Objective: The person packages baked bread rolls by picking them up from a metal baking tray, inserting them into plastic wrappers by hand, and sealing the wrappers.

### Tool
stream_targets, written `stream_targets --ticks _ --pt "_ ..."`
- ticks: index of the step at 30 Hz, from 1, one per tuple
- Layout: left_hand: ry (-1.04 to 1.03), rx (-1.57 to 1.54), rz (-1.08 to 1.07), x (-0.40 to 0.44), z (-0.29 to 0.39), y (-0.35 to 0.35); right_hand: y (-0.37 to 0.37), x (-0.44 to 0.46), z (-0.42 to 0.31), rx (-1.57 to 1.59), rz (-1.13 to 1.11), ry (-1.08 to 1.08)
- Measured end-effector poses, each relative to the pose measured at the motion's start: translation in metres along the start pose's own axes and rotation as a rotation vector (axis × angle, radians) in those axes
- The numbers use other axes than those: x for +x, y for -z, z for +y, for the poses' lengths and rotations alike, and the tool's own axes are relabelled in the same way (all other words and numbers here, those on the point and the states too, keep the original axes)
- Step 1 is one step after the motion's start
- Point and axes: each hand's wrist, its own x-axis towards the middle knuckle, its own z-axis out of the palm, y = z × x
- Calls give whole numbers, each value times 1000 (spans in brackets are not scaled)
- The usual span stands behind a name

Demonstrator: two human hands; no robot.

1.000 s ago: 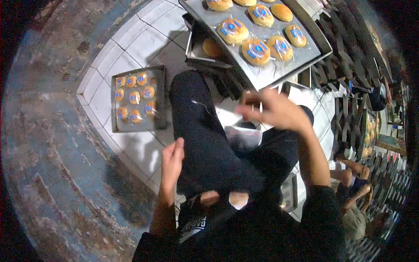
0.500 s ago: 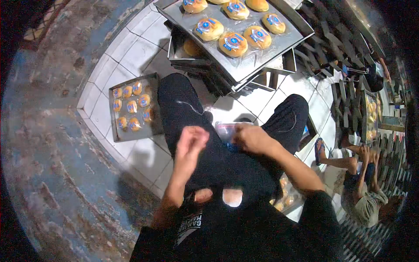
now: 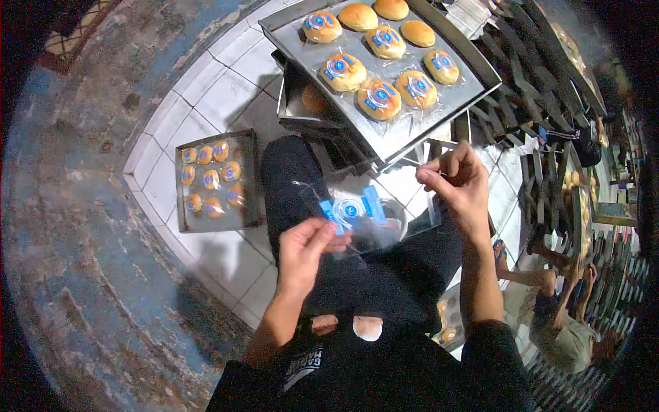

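Note:
Between my hands, above my lap, a clear plastic bag (image 3: pixel 351 210) with blue print is stretched out. My left hand (image 3: pixel 305 250) pinches its lower left side between thumb and fingers. My right hand (image 3: pixel 458 185) is raised at the bag's right end, thumb and forefinger pressed together on its clear edge. Beyond my hands a large metal tray (image 3: pixel 384 145) rests on a stack of trays. It holds several round buns; most are in printed clear bags, while a few, such as one bun (image 3: pixel 417 33) at the back, look bare.
On the tiled floor at left lies a smaller tray (image 3: pixel 240 218) with several bagged buns. Dark stacked racks (image 3: pixel 528 89) stand at right. Another person (image 3: pixel 563 329) sits at the lower right. A worn blue-brown surface (image 3: pixel 89 226) borders the left.
The printed bag is now spread between my hands. My right hand has risen from my lap, and my left hand has closed on the bag. The view has shifted slightly.

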Motion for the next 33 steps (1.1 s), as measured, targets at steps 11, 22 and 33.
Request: stream_targets --ticks 11,22,33 --pt "-198 -122 277 32 44 59 -36 257 28 -506 -119 353" --pt "-193 -106 357 29 51 66 -62 439 86 -1018 123 138" --pt "-143 -232 183 26 65 58 -45 170 -21 116 -475 -39"
